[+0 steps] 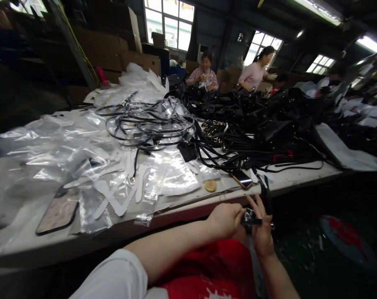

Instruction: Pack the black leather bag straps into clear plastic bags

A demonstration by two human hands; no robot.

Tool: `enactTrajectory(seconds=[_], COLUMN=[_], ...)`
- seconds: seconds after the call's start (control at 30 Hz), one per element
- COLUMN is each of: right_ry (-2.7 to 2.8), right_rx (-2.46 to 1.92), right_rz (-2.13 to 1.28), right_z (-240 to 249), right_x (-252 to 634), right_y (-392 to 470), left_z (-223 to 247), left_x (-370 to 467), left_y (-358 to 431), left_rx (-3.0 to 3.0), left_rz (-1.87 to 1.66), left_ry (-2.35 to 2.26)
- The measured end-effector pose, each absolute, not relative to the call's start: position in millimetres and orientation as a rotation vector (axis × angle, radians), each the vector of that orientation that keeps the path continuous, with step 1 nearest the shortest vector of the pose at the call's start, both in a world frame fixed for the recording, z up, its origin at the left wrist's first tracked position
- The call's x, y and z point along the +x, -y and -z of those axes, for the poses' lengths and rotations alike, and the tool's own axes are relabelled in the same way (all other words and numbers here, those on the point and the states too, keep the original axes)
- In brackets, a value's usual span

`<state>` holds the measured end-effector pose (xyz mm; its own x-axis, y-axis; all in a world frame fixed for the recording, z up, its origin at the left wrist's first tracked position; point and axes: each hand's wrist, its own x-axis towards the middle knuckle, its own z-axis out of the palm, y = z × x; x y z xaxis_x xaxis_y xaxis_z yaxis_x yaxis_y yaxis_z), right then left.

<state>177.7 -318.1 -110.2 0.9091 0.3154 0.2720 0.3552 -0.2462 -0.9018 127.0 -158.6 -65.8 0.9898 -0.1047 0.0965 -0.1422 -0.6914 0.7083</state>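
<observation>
My left hand (226, 219) is closed, its thumb and fingertips pinching the end of a black strap (257, 221) at the table's front edge. Shiny clear film or a reflection shows on the part beside those fingertips; I cannot tell which. My right hand (263, 236) grips the same strap from the other side, with two fingers raised and a small metal fitting by its edge. More black strap (264, 191) rises behind the right hand toward the tabletop. Just beyond the hands lie a phone with an orange edge (242, 179) and a round yellow tin or disc (210, 185).
Black straps with gold chains (215, 129) and dark bags (232, 101) are heaped on the table (188, 204). Clear plastic bags (57, 141), white toothed strips (116, 203) and another phone (57, 209) lie to the left. Two people sit or stand beyond; a blue-green stool (347, 241) is at right.
</observation>
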Motion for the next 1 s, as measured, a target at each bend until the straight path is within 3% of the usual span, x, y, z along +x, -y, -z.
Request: enactTrajectory(seconds=[0.17,0.43,0.7,1.0], right_ry=[0.126,0.225,-0.018,0.116], right_rx=[-1.661,-1.71,-1.309,-1.236], right_rz=[0.069,0.15,0.022,0.16], right_z=[105,64,7,-48], right_x=[203,202,201,209], right_y=[359,345,337,305], left_z=[81,85,80,35], left_x=[118,119,126,153], left_y=[129,138,146,182], left_rx=[2.388,2.339,1.775,1.65], left_rz=[0.04,0.077,0.261,-0.112], left_ry=[0.092,0.231,0.197,0.085])
